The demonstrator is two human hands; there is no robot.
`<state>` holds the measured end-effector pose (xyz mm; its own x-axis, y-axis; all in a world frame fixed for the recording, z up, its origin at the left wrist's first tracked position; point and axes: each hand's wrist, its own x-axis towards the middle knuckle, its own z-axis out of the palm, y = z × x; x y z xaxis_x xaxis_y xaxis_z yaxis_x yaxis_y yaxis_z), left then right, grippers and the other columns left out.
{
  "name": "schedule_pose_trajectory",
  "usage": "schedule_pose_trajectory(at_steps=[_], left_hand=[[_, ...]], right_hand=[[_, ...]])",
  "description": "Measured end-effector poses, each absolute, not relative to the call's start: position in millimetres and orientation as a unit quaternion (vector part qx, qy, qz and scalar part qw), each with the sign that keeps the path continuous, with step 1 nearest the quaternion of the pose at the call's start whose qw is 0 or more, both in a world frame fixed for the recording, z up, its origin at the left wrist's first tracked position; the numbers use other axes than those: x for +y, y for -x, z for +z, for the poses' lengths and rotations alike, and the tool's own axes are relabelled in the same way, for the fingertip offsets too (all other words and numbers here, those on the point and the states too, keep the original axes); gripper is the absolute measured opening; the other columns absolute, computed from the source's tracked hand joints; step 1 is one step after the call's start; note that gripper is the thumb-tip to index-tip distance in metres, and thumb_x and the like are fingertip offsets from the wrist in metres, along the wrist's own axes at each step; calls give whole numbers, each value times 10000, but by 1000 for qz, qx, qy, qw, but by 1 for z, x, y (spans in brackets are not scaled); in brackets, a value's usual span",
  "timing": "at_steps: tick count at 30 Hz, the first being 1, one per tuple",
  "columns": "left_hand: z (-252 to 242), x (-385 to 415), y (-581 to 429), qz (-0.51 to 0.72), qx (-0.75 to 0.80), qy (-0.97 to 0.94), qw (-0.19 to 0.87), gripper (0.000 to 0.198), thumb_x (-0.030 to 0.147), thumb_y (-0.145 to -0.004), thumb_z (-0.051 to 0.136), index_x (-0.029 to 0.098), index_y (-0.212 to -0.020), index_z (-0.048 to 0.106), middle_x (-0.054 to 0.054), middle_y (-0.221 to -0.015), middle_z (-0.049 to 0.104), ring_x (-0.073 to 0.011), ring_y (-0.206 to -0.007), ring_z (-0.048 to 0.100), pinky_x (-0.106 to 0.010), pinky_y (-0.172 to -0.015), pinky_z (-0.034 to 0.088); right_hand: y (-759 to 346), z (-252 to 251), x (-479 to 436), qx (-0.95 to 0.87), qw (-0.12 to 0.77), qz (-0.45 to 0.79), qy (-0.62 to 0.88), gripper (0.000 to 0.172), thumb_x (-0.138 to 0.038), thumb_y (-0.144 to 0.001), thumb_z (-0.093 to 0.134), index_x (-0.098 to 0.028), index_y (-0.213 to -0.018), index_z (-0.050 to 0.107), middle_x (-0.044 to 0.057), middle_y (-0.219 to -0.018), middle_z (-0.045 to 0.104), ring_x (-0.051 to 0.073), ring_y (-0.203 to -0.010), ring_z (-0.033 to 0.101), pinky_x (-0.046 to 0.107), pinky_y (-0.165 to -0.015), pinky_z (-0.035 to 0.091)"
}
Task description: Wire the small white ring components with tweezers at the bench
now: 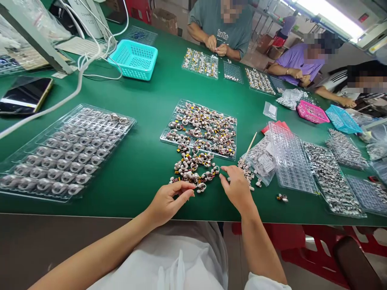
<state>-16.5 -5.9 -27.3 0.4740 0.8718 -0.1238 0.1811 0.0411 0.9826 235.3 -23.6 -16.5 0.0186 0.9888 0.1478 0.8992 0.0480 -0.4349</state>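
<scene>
A loose heap of small white-and-red parts (193, 167) lies on the green table (145, 121) just in front of me. My left hand (169, 201) rests at the heap's near edge, fingers curled together as in a pinch; what they hold is too small to see. My right hand (237, 187) lies to the right of the heap, forefinger stretched toward it, fingers apart, holding nothing visible. Behind the heap a clear tray (201, 127) is covered with more of the same parts.
A clear blister tray (65, 153) of grey parts lies at left, a phone (26, 96) and a turquoise basket (134, 60) beyond it. Empty and filled trays (292, 161) sit at right. Three other people work at the far side. The table edge is close.
</scene>
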Motion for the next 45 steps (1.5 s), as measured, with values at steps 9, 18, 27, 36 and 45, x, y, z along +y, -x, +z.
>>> schedule_pose_trajectory(at_steps=[9, 18, 27, 36, 45], left_hand=[[-27, -5, 17, 284, 412, -645, 578, 250, 328, -904, 590, 141, -1017, 713, -68, -844, 758, -170, -730, 692, -257, -681, 562], [-21, -6, 14, 313, 407, -632, 581, 230, 289, -864, 634, 142, -1022, 711, -85, -925, 755, -188, -812, 700, -285, -749, 571], [-8, -2, 5, 364, 344, -657, 564, 249, 249, -845, 679, 174, -1081, 707, -90, -1045, 727, -186, -877, 683, -290, -801, 566], [-16, -7, 1, 348, 357, -534, 683, 211, 301, -877, 653, 131, -998, 687, -78, -925, 732, -193, -858, 692, -302, -819, 550], [-5, 0, 2, 318, 377, -518, 699, 289, 426, -851, 661, 138, -828, 651, -22, -757, 631, -144, -720, 580, -264, -701, 486]], right_hand=[[-227, -19, -3, -673, 227, 168, 684, 136, -202, -872, 516, -178, -932, 636, 86, -925, 646, 227, -852, 603, 349, -754, 493], [-215, 3, -37, -503, 398, 357, 680, 201, -377, -870, 597, -189, -924, 641, -1, -724, 609, 130, -592, 509, 239, -532, 399], [-167, -8, -60, -414, 487, 434, 635, 188, -382, -858, 650, -198, -890, 642, 18, -787, 669, 159, -711, 614, 266, -659, 510], [-144, -19, -71, -409, 573, 369, 607, 123, -268, -880, 653, -239, -1000, 649, 6, -860, 667, 130, -707, 631, 236, -643, 522], [-163, -16, -72, -591, 483, 304, 570, 320, -175, -899, 620, -275, -1202, 633, 62, -1033, 633, 173, -813, 629, 274, -638, 528]])
